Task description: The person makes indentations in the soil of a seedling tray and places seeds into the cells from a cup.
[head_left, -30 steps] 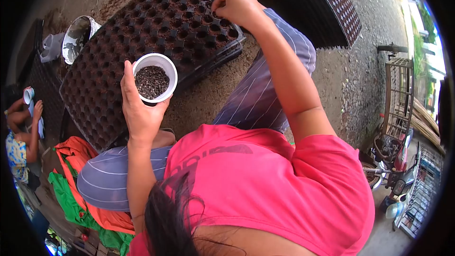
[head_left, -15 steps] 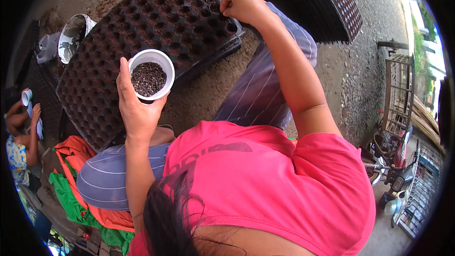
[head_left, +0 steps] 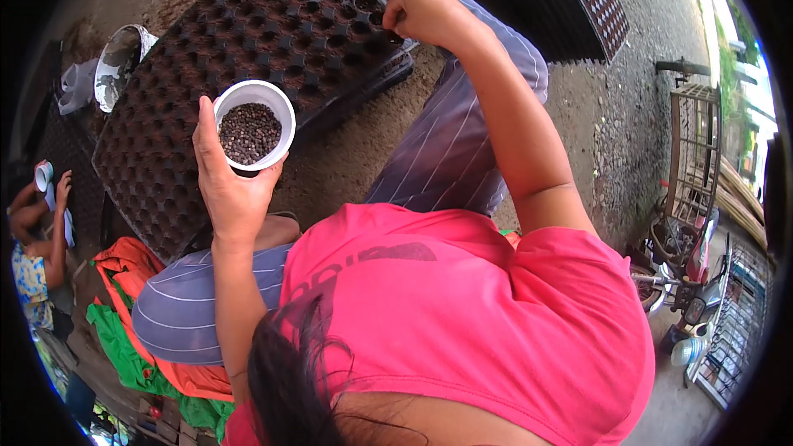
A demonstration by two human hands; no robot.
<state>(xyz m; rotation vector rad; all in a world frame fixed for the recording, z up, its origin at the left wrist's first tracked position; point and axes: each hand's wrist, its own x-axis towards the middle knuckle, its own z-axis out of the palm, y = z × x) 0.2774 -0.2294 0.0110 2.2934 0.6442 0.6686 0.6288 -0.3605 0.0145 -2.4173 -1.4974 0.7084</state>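
Observation:
My left hand is wrapped around a white plastic cup, thumb on one side and fingers on the other. Small dark round seeds fill its lower part. The cup is above a black seedling tray whose many cells hold brown soil. At the tray's far right corner, my right hand has its fingertips pinched together over the cells. Whatever is between those fingertips is too small or hidden to see.
Stacked black trays stand beyond my right leg. A stained white bucket and a plastic bag are past the tray. Another person sits at far left, holding a cup. Orange and green sheets lie by my left knee; a motorcycle is at right.
My left hand and the cup have shifted slightly left in view. My right hand stays pinched at the tray's corner, with its fingers turned a little more downward. The view has moved slightly.

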